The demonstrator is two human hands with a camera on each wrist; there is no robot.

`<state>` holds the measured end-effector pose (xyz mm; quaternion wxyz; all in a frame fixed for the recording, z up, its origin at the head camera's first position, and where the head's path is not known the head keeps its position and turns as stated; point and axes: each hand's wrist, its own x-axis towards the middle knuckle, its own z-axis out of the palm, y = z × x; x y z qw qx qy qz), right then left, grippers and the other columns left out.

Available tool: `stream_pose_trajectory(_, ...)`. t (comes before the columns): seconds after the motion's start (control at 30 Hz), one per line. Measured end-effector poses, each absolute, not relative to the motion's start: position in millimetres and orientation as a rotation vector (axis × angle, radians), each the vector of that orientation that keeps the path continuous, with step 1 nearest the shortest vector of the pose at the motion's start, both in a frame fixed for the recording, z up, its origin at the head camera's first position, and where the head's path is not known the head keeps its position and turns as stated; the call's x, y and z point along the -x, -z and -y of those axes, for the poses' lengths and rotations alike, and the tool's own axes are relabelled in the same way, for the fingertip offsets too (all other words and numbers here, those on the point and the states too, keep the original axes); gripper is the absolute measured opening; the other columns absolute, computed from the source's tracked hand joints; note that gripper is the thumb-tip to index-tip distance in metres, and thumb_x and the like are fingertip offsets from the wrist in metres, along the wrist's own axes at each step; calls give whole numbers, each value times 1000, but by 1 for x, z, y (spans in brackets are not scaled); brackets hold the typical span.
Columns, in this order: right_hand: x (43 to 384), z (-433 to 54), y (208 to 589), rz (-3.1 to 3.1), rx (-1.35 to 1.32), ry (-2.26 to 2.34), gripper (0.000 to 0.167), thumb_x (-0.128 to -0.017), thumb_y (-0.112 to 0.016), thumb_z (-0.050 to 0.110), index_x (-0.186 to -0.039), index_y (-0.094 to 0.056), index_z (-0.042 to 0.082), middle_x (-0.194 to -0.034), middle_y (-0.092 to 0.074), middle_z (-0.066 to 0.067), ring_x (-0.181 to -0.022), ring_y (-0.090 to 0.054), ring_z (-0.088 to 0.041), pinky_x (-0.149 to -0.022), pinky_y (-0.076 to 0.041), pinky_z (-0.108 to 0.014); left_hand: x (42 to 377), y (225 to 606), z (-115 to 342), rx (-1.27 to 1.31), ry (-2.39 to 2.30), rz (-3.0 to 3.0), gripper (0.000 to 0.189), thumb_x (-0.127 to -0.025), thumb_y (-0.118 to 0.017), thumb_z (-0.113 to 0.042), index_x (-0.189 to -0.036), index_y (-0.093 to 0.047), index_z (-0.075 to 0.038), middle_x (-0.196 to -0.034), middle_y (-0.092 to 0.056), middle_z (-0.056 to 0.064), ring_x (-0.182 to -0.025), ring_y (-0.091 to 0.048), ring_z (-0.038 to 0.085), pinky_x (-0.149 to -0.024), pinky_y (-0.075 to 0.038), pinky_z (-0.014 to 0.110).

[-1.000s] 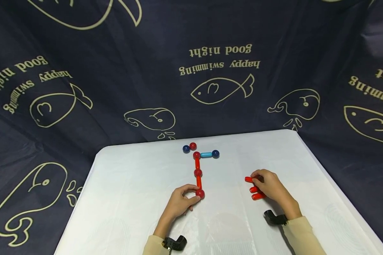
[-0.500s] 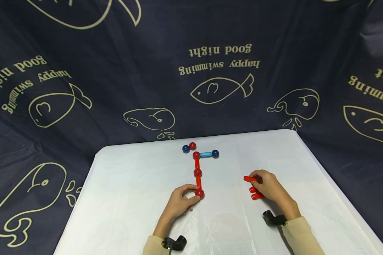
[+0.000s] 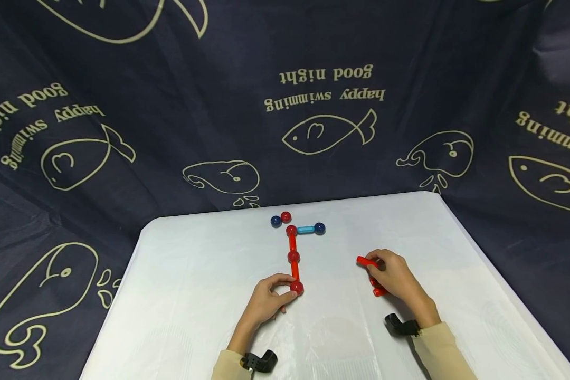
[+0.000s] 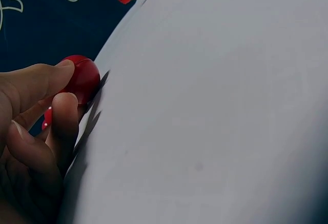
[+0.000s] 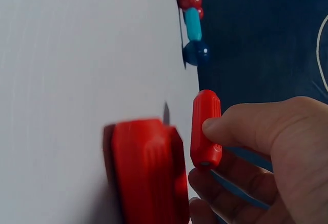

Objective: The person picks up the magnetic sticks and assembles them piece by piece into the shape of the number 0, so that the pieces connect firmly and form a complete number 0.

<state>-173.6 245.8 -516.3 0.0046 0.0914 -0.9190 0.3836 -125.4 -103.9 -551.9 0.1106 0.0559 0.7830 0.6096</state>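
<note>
the left grip (image 3: 268,300) pinched the red end ball (image 3: 296,287) of the chain (image 3: 292,243), which lay on the worktop (image 3: 209,253). at its far end, a light blue rod (image 3: 306,229) led sideways to a dark blue ball (image 3: 320,228). the right grip (image 3: 393,272) held the red rod (image 5: 206,129) between thumb and fingers, one end projecting free; it appeared lifted. the spare rods (image 3: 380,291) lay close by, partly hidden by that grip. i judged that the end ball needed a light, steady pinch, so that the chain would not swing at its joints. i advised holding the red rod behind its free end, keeping it level and clear of the spare rods, since any magnetic pull could catch it
</note>
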Motion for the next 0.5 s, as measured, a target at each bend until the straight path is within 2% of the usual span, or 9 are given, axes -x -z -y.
stream_pose_trajectory(0.1,172,-241,517,2851,-310,-1127,19,-91,-72,3,-110,-71,3,-100,-68,-12,-78,-65,-16,-58,-54,-24,126,553,105,-156,-1783,-2302,30,-92,-79,-22,-121,-71,-19,-115,-73,5,-43,-53,10,-37,-39,19)
stream_pose_trajectory(0.23,167,-234,515,2809,-338,-1078,19,-90,-74,3,-109,-73,5,-102,-70,-12,-85,-67,-21,-64,-53,-26,126,554,105,-155,-1777,-2305,30,-92,-79,-21,-121,-71,-19,-115,-73,4,-43,-53,9,-37,-39,19)
stream_pose_trajectory(0.5,159,-216,515,2767,-402,-1076,19,-88,-76,0,-107,-74,5,-100,-71,-10,-82,-65,-19,-68,-54,-31,127,554,106,-161,-1780,-2307,30,-92,-80,-22,-121,-71,-20,-115,-73,4,-42,-52,8,-37,-39,19)
